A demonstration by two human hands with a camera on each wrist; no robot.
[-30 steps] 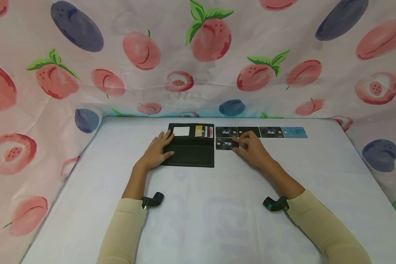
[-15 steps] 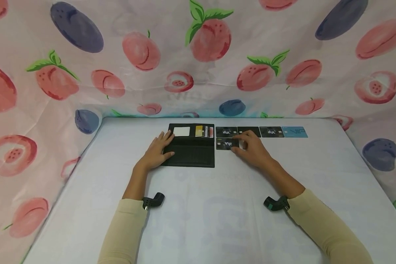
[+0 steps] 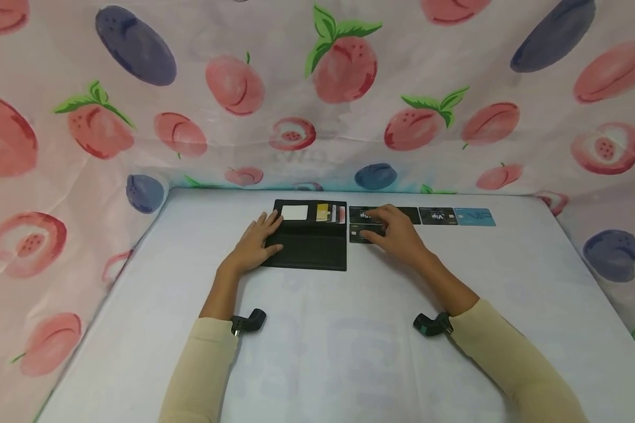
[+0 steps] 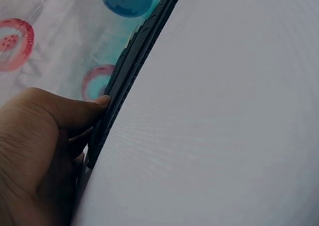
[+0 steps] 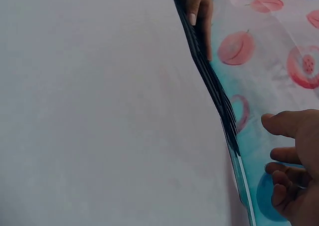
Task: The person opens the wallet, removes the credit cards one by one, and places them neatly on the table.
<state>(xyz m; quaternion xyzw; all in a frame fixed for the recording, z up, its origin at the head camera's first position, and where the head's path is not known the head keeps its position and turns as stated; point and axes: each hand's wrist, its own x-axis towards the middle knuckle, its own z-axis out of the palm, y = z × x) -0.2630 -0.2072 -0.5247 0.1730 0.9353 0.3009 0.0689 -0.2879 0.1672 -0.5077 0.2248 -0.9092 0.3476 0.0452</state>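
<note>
Left hand (image 3: pixel 255 244) on wallet's left edge, fingers straight and spread, gripping nothing. Wallet (image 3: pixel 312 249) lies unfolded on white table (image 3: pixel 317 352); upper half holds white panel (image 3: pixel 294 212), then yellow card (image 3: pixel 323 212) and slimmer card edges (image 3: pixel 337 214) in slots. Just right of wallet: black Vip card (image 3: pixel 358 214), dark card (image 3: pixel 357 235) below it. Right hand (image 3: pixel 399 232) over both, thumb and fingers parted, nothing visible between; contact unclear. Farther right of wallet: half-hidden black card (image 3: pixel 413 215), second Vip card (image 3: pixel 438 216), blue card (image 3: pixel 475 217).
</note>
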